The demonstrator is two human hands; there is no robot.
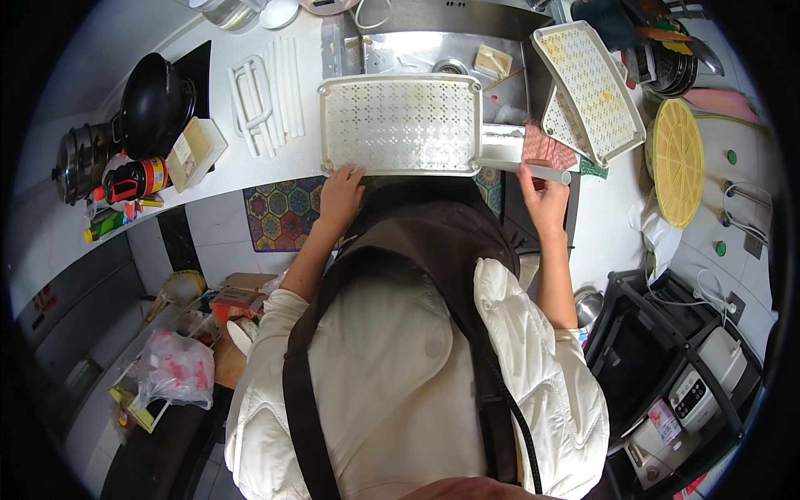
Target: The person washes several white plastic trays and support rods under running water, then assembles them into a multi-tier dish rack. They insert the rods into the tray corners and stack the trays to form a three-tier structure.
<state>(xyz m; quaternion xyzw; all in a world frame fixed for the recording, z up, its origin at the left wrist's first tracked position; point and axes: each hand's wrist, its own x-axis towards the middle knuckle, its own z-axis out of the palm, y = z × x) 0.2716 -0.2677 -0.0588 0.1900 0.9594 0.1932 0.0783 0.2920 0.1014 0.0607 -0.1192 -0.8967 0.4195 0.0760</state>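
A white perforated shelf tray (400, 125) lies across the counter and the sink's front edge. My left hand (340, 200) is at its near left corner, with the fingers closed over the rim. My right hand (546, 196) pinches a white plastic tube (533, 169). The tube points left, and its far end meets the tray's near right corner; whether it sits inside the corner socket I cannot tell. Left of the tray, several loose white tubes (287, 87) lie side by side, with white tube frames (250, 104) next to them. Two more perforated trays (587, 83) are stacked at the right.
Behind the tray is a steel sink (400, 52) with a soap bar on a dish (493, 62). A red checked cloth (546, 148) lies to the right. A black wok (143, 104), a sauce bottle (133, 179) and a cream box (196, 154) stand at the left. A round yellow mat (677, 162) leans at the right.
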